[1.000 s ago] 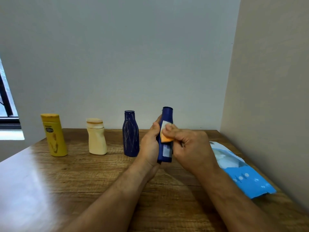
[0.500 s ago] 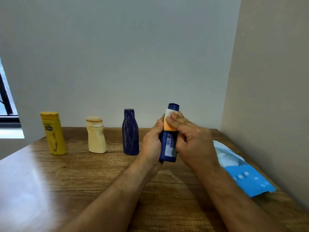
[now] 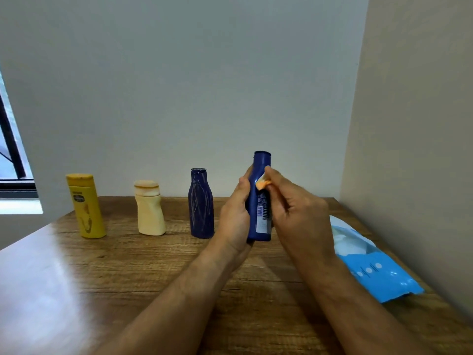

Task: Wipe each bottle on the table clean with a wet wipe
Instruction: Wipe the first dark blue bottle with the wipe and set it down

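Observation:
My left hand (image 3: 234, 216) grips a tall dark blue bottle (image 3: 259, 201) upright above the wooden table (image 3: 128, 272), label side toward me. My right hand (image 3: 297, 211) pinches a small folded wet wipe (image 3: 263, 184), stained orange, against the bottle's upper part just below the cap. Three more bottles stand in a row at the back: a yellow one (image 3: 85, 206) at the left, a cream one (image 3: 149, 208), and a dark blue one (image 3: 201, 204) right beside my left hand.
A blue wet wipe packet (image 3: 371, 267) lies open on the table at the right, close to the beige side wall (image 3: 414, 149). A grey wall stands right behind the bottles. A window (image 3: 10, 160) is at the far left.
The held bottle has risen and turned, showing its label. My right hand has slid the wipe from the bottle's middle up toward its neck.

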A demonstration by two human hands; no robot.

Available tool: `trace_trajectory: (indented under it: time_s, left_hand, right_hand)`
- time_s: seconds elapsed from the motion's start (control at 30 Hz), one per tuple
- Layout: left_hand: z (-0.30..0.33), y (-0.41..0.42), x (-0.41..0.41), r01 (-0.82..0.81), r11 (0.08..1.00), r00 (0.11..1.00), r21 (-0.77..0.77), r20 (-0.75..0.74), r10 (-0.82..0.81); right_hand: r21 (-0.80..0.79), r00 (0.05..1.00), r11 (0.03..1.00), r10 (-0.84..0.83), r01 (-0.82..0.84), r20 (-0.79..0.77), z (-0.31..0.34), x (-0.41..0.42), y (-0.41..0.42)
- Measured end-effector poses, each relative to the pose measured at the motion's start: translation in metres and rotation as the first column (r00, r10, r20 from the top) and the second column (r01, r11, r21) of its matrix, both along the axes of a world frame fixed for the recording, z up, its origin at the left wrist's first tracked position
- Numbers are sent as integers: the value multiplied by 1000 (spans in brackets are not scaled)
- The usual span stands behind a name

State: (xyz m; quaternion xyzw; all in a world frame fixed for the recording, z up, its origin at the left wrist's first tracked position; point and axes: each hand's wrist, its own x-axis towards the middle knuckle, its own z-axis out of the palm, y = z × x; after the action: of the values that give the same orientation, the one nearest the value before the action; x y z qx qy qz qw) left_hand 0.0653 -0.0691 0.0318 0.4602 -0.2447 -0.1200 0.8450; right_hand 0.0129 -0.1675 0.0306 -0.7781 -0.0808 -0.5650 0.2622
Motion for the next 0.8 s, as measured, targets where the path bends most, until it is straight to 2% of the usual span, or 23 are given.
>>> trace_trajectory:
  time_s: [0.1, 0.33, 0.5, 0.63, 0.8]
  left_hand:
    - [-1, -1, 1, -15, 1000, 999, 5, 32, 15]
    - [18, 20, 16, -179, 977, 982, -117, 43, 185]
    - [9, 10, 7, -65, 995, 998, -82, -18, 64]
    - [0, 2, 3, -10, 1000, 1000, 29, 10, 10]
    - [5, 8, 9, -53, 995, 997, -81, -64, 48]
  right_hand:
    - [-1, 999, 1000, -2, 2, -38, 1, 1, 1]
    - [-208, 977, 970, 86, -127, -195, -2, -3, 10]
    - [-155, 999, 987, 24, -29, -32, 1, 1, 12]
    - [-107, 994, 990, -98, 93, -39, 2, 1, 10]
    - [-158, 990, 986, 36, -57, -133, -1, -3, 13]
